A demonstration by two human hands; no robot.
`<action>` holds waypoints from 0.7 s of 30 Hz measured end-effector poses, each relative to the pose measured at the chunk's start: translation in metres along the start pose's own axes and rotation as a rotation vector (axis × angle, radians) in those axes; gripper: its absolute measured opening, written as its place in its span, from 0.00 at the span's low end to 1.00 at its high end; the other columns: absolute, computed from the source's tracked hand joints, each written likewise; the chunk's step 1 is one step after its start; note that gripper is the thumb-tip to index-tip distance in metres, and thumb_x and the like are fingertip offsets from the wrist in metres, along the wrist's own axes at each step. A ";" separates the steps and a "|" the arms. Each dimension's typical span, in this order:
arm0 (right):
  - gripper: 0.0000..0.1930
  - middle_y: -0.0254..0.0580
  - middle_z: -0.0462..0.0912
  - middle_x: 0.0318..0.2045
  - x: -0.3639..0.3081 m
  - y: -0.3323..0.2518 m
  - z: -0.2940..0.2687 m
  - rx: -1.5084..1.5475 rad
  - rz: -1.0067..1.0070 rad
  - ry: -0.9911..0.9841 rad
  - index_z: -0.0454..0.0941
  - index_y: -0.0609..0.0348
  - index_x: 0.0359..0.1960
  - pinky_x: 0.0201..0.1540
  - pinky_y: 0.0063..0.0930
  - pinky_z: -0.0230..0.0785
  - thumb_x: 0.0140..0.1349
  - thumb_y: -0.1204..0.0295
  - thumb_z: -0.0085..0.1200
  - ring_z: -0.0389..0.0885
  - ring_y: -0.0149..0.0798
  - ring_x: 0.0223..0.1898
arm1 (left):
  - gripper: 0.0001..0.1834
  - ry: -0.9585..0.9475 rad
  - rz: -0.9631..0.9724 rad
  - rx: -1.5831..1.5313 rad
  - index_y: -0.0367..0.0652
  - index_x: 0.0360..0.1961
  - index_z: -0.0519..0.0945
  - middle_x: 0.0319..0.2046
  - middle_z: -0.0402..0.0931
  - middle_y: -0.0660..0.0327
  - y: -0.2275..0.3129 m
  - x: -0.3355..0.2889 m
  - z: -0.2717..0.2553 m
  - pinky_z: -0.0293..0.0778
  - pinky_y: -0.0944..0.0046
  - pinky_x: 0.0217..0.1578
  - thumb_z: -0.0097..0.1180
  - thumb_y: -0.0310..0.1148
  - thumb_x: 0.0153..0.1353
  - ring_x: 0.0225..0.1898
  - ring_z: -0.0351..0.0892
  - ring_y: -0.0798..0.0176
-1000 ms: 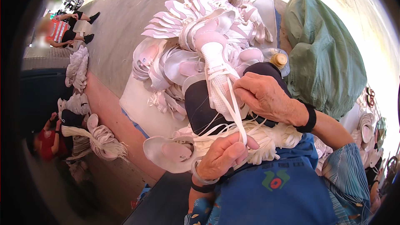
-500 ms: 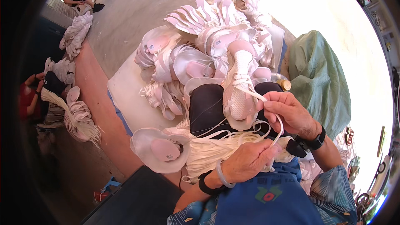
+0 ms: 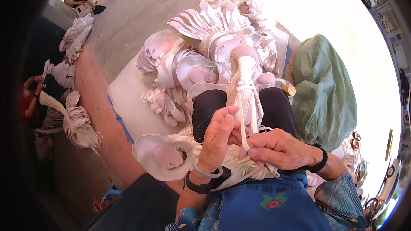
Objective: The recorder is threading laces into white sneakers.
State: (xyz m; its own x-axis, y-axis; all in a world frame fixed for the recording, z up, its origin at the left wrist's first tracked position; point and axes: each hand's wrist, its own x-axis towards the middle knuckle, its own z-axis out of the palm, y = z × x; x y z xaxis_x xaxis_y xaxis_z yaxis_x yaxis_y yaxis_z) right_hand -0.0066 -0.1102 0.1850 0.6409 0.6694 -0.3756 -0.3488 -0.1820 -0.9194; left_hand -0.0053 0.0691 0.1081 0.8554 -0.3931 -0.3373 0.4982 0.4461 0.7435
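The long, pale pink-and-white shoe upper (image 3: 243, 92), its mesh finely perforated, lies between the dark-clad knees (image 3: 277, 107), just beyond both hands. On the near side of the shoe upper, the right hand (image 3: 276, 149) pinches its flat white lace (image 3: 242, 124), while the left hand (image 3: 217, 141) is half open, fingers loosely curved; whether it touches the lace I cannot tell. Past the shoe upper spread ruffled, layered uppers (image 3: 203, 70); to its right bulges a crinkled green sack (image 3: 323, 96).

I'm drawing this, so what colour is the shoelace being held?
The shoelace is white; the head view shows it best.
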 end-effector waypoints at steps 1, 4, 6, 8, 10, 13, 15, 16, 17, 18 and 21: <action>0.07 0.36 0.72 0.20 0.002 0.003 0.006 -0.069 -0.030 0.000 0.73 0.60 0.36 0.26 0.25 0.64 0.67 0.71 0.43 0.70 0.30 0.22 | 0.21 -0.012 -0.010 0.005 0.38 0.53 0.65 0.31 0.76 0.57 0.002 0.002 0.003 0.75 0.71 0.30 0.38 0.44 0.71 0.28 0.76 0.70; 0.07 0.41 0.70 0.20 0.008 0.009 0.017 -0.111 -0.149 -0.030 0.71 0.61 0.31 0.28 0.33 0.65 0.66 0.72 0.45 0.70 0.39 0.23 | 0.21 -0.049 -0.068 -0.124 0.40 0.58 0.58 0.40 0.76 0.48 0.008 -0.001 0.003 0.79 0.60 0.39 0.36 0.41 0.71 0.37 0.80 0.58; 0.07 0.42 0.70 0.20 0.009 0.007 0.019 -0.096 -0.163 -0.035 0.70 0.61 0.31 0.29 0.34 0.64 0.65 0.72 0.45 0.70 0.41 0.24 | 0.22 -0.034 -0.099 -0.130 0.40 0.59 0.57 0.41 0.76 0.45 0.005 -0.001 0.002 0.79 0.59 0.40 0.35 0.42 0.71 0.38 0.80 0.56; 0.07 0.46 0.69 0.21 0.009 0.013 0.022 -0.112 -0.227 -0.046 0.70 0.62 0.29 0.30 0.36 0.63 0.64 0.72 0.46 0.70 0.44 0.26 | 0.23 -0.029 -0.103 -0.225 0.40 0.60 0.55 0.46 0.74 0.40 0.001 -0.004 0.003 0.79 0.55 0.43 0.33 0.43 0.71 0.42 0.80 0.51; 0.07 0.47 0.70 0.21 0.010 0.021 0.025 -0.145 -0.302 -0.012 0.70 0.62 0.29 0.30 0.36 0.63 0.64 0.73 0.46 0.70 0.45 0.26 | 0.23 -0.027 -0.126 -0.249 0.41 0.60 0.55 0.47 0.73 0.39 0.005 -0.005 0.011 0.79 0.54 0.44 0.33 0.43 0.71 0.43 0.79 0.51; 0.06 0.51 0.72 0.20 0.006 0.024 0.024 -0.109 -0.335 -0.020 0.71 0.62 0.29 0.29 0.38 0.64 0.62 0.73 0.46 0.71 0.49 0.24 | 0.22 -0.030 -0.161 -0.304 0.41 0.60 0.56 0.49 0.72 0.40 0.001 -0.002 0.011 0.77 0.51 0.48 0.32 0.42 0.71 0.45 0.79 0.48; 0.06 0.51 0.72 0.18 0.002 0.032 0.025 -0.147 -0.396 0.001 0.71 0.63 0.30 0.26 0.41 0.66 0.61 0.72 0.47 0.73 0.52 0.21 | 0.21 0.009 -0.290 -0.524 0.41 0.59 0.58 0.50 0.72 0.42 -0.004 -0.001 0.008 0.76 0.49 0.49 0.31 0.42 0.71 0.46 0.79 0.48; 0.06 0.51 0.72 0.18 0.001 0.038 0.026 -0.129 -0.409 0.025 0.71 0.63 0.30 0.26 0.41 0.66 0.61 0.72 0.47 0.73 0.52 0.21 | 0.20 -0.065 -0.199 -0.570 0.41 0.58 0.61 0.51 0.72 0.42 -0.007 0.001 0.014 0.75 0.48 0.50 0.31 0.40 0.71 0.47 0.78 0.49; 0.07 0.51 0.72 0.17 0.000 0.044 0.028 -0.178 -0.464 0.057 0.71 0.63 0.30 0.23 0.41 0.66 0.59 0.72 0.48 0.73 0.52 0.19 | 0.20 -0.060 -0.212 -0.550 0.41 0.58 0.61 0.51 0.72 0.42 -0.007 0.002 0.017 0.75 0.48 0.50 0.31 0.40 0.71 0.47 0.78 0.49; 0.07 0.51 0.72 0.16 -0.001 0.049 0.029 -0.228 -0.518 0.091 0.71 0.64 0.31 0.21 0.41 0.67 0.58 0.71 0.49 0.73 0.52 0.17 | 0.19 -0.059 -0.228 -0.633 0.40 0.56 0.63 0.49 0.73 0.45 -0.006 0.002 0.020 0.75 0.48 0.51 0.30 0.40 0.71 0.46 0.79 0.50; 0.09 0.49 0.72 0.16 -0.003 0.060 0.033 -0.240 -0.585 0.147 0.70 0.65 0.31 0.17 0.39 0.66 0.57 0.70 0.51 0.73 0.50 0.15 | 0.20 -0.024 -0.281 -0.787 0.40 0.54 0.67 0.42 0.73 0.51 -0.004 0.006 0.027 0.77 0.51 0.49 0.29 0.39 0.72 0.40 0.79 0.55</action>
State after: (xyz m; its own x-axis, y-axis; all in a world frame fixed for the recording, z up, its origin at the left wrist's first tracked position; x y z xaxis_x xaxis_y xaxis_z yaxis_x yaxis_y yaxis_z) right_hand -0.0519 -0.0996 0.1350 0.7718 0.6040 0.1987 0.2379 0.0156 -0.9712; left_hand -0.0065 0.0433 0.1185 0.6859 -0.5865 -0.4307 0.6537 0.7567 0.0106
